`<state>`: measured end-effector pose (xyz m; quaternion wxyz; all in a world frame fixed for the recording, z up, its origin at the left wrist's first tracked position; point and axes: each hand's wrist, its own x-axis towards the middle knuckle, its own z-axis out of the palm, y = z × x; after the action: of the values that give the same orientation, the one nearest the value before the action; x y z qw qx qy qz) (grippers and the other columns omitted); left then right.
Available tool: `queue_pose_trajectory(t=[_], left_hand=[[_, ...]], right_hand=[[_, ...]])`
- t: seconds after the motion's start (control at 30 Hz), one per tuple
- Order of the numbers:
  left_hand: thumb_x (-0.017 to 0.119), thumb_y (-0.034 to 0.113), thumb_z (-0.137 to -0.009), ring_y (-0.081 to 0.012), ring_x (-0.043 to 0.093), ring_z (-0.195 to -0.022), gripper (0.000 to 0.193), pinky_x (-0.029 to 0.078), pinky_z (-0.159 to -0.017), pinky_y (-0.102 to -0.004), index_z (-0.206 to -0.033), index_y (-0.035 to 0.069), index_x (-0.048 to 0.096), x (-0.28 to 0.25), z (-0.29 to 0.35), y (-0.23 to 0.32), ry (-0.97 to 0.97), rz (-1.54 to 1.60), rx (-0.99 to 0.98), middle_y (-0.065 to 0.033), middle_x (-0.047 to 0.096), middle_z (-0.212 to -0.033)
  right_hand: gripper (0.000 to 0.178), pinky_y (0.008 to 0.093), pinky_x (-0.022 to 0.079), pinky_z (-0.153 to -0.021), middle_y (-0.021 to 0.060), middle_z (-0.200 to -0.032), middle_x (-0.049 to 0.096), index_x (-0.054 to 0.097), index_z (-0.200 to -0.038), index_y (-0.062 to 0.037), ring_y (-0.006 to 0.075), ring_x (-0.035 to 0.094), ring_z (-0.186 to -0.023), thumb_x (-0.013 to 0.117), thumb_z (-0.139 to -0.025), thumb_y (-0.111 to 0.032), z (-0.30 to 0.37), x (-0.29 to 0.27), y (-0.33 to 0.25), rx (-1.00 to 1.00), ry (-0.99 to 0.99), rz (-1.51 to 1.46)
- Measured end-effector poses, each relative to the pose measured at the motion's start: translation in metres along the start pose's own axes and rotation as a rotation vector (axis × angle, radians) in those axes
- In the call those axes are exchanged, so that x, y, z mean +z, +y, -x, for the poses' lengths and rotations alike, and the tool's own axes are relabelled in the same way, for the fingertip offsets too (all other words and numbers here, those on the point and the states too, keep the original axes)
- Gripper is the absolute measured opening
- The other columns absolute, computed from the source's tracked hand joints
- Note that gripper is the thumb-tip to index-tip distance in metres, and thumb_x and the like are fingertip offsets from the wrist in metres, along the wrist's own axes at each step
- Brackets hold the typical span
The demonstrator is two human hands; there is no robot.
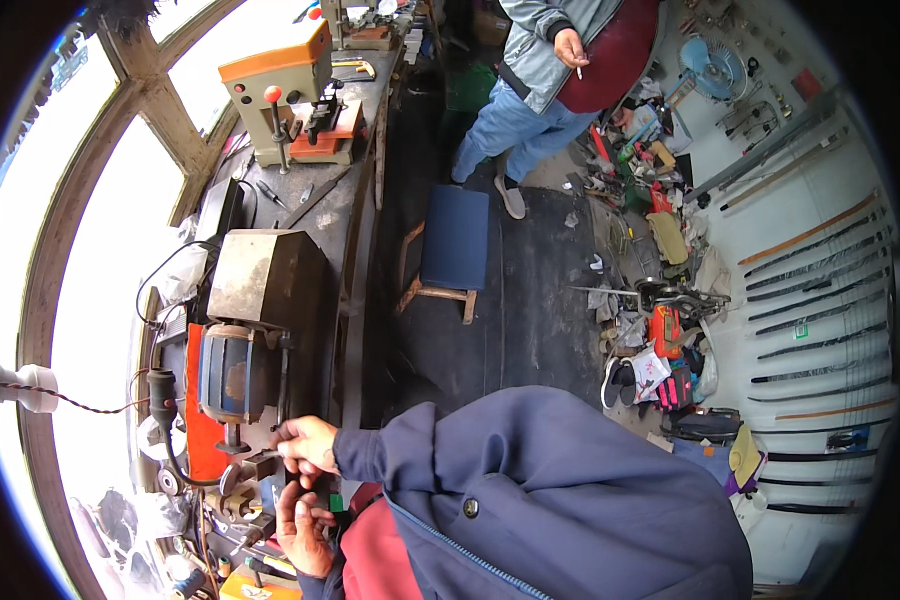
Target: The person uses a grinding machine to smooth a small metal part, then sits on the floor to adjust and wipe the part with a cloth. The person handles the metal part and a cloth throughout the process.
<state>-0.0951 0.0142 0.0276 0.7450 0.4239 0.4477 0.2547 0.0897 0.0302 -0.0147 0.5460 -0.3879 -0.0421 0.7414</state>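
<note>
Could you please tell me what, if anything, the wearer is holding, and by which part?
That cannot be told: the right hand, near the blue motor, and the left hand both look half curled, but anything gripped is hidden or too small.

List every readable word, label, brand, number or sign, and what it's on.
None readable.
White bag: marks, too small to read.
Green tag on the wall: too small.
Yellow box at the lower edge: pale mark, too blurred.
Orange-topped machine: no legible text.
</note>
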Motion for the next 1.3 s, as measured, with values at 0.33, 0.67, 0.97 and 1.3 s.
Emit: queue_pose_trajectory(t=[0.33, 0.67, 0.97, 1.3], left_hand=[[0.054, 0.017, -0.104, -0.0141, 0.063, -0.068, 0.025, 0.051, -0.056, -0.024, -0.123, 0.001, 0.056, 0.044, -0.007, -0.012, 0.149, 0.22, 0.094, -0.0064, 0.065, -0.089], [0.06, 0.019, -0.101, -0.016, 0.061, -0.07, 0.016, 0.053, -0.062, -0.0278, -0.11, 0.006, 0.059, 0.135, -0.009, -0.025, 0.386, 0.152, 0.141, -0.0064, 0.064, -0.088], [0.051, 0.027, -0.106, -0.0256, 0.071, -0.074, 0.019, 0.059, -0.066, -0.0359, -0.103, 0.008, 0.052, 0.154, 0.045, -0.052, 0.483, 0.573, 0.203, -0.017, 0.069, -0.098], [0.051, 0.029, -0.106, -0.0056, 0.04, -0.047, 0.031, 0.051, -0.054, -0.0272, -0.116, 0.002, 0.061, 0.125, 0.135, -0.107, 0.823, 0.624, 0.258, -0.0005, 0.051, -0.066]], right_hand=[[0.034, 0.0353, 0.053, -0.048, 0.0062, -0.072, 0.059, 0.05, -0.13, 0.0022, 0.0105, 0.051, -0.048, 0.058, -0.098, -0.007, 0.039, -0.009, -0.024, 0.264, -0.257, 0.051], [0.036, 0.0317, 0.055, -0.053, 0.0141, -0.085, 0.071, 0.058, -0.122, 0.0009, 0.0149, 0.061, -0.058, 0.063, -0.096, -0.024, 0.075, -0.072, -0.081, 0.223, -0.499, 0.326], [0.03, 0.0246, 0.054, -0.061, 0.0074, -0.087, 0.066, 0.064, -0.118, 0.0019, 0.0091, 0.06, -0.066, 0.061, -0.099, -0.021, 0.083, -0.089, -0.084, 0.345, -0.367, 0.878], [0.033, 0.025, 0.053, -0.064, 0.0054, -0.093, 0.064, 0.061, -0.126, 0.0024, 0.01, 0.06, -0.073, 0.059, -0.099, -0.016, 0.067, -0.037, 0.01, 0.378, -0.601, 1.188]])
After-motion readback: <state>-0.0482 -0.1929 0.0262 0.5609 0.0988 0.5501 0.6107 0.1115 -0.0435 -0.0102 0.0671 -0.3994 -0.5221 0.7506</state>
